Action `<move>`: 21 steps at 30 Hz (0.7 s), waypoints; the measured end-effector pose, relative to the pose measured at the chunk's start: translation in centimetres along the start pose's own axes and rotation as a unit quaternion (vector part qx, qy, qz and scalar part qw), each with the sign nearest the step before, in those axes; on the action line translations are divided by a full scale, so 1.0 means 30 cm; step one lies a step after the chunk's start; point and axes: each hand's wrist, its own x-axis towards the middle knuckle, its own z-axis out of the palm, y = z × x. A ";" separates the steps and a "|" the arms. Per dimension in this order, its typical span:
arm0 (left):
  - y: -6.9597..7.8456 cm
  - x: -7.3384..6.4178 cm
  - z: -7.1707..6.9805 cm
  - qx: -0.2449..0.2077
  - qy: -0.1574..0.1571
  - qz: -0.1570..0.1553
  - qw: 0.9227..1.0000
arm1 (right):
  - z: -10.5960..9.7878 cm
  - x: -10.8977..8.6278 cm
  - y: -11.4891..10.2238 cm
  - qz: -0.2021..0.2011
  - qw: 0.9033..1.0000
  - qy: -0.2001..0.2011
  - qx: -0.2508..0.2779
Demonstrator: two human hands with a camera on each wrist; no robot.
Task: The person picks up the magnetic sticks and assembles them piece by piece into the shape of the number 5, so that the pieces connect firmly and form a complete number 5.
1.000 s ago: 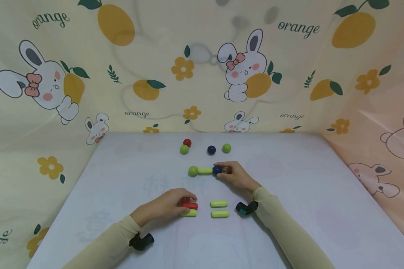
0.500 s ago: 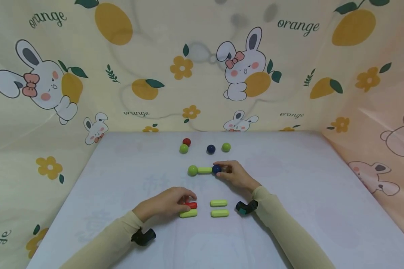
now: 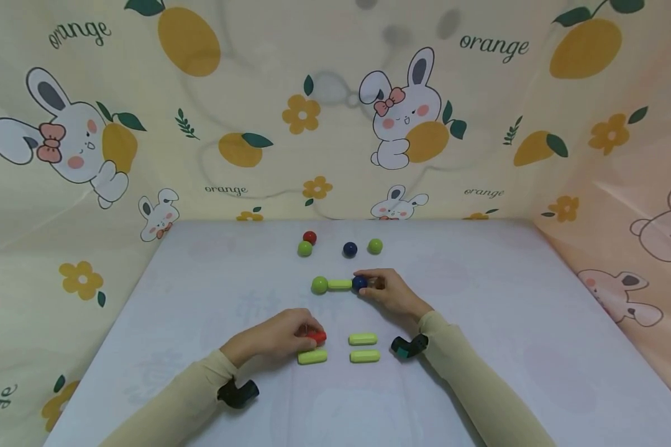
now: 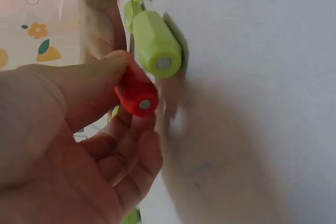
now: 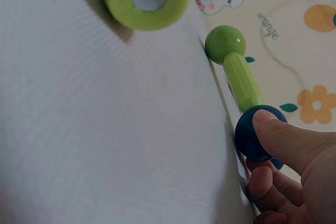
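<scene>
My left hand (image 3: 275,335) pinches a red magnetic rod (image 4: 135,88) between thumb and fingers; a silver disc shows at its end. Just in front of that hand lies a yellow-green rod (image 3: 312,357). Farther back, my right hand (image 3: 396,294) holds a dark blue ball (image 5: 253,139) between thumb and fingers. That ball is joined to a yellow-green rod (image 5: 241,81), whose other end bears a green ball (image 3: 319,285). The three pieces form a straight bar pointing left.
Two more yellow-green rods (image 3: 363,339) lie parallel between the forearms. Along the back of the white table (image 3: 481,267) sit a red ball (image 3: 310,238), a green ball (image 3: 304,249), a blue ball (image 3: 350,249) and another green ball (image 3: 375,246). A printed cloth (image 3: 268,74) rises behind.
My left hand has closed its pinch on the red rod and drawn it slightly away from the yellow-green rod beside it. The right hand and its bar have stayed in place.
</scene>
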 end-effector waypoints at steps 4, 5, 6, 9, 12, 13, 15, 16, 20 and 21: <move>-0.021 0.017 -0.007 -0.029 0.030 -0.007 0.999 | 0.003 0.001 0.005 -0.005 1.000 0.001 -0.001; -0.026 0.022 -0.009 -0.036 0.039 -0.007 0.999 | 0.004 0.001 0.006 -0.005 1.000 0.002 -0.001; -0.031 0.027 -0.012 -0.044 0.048 -0.007 0.998 | 0.004 0.002 0.007 -0.005 1.000 0.002 -0.002; -0.042 0.040 -0.019 -0.076 0.068 -0.013 0.995 | 0.005 0.001 0.007 -0.004 1.000 0.001 0.002; -0.047 0.053 -0.024 -0.105 0.085 -0.032 0.990 | 0.004 0.000 0.005 -0.001 1.000 0.001 0.002; -0.049 0.058 -0.025 -0.114 0.090 -0.040 0.989 | 0.004 -0.001 0.003 0.000 1.000 0.001 0.002; -0.054 0.070 -0.024 -0.129 0.102 -0.058 0.985 | 0.003 0.000 0.002 0.002 1.000 0.001 0.000; -0.055 0.075 -0.024 -0.136 0.108 -0.067 0.982 | 0.003 0.001 0.002 0.003 1.000 0.001 -0.001; -0.060 0.097 -0.022 -0.165 0.127 -0.096 0.973 | 0.001 0.003 0.000 0.006 1.000 0.001 -0.004; -0.061 0.102 -0.021 -0.172 0.130 -0.102 0.971 | 0.001 0.003 0.000 0.005 1.000 0.002 -0.004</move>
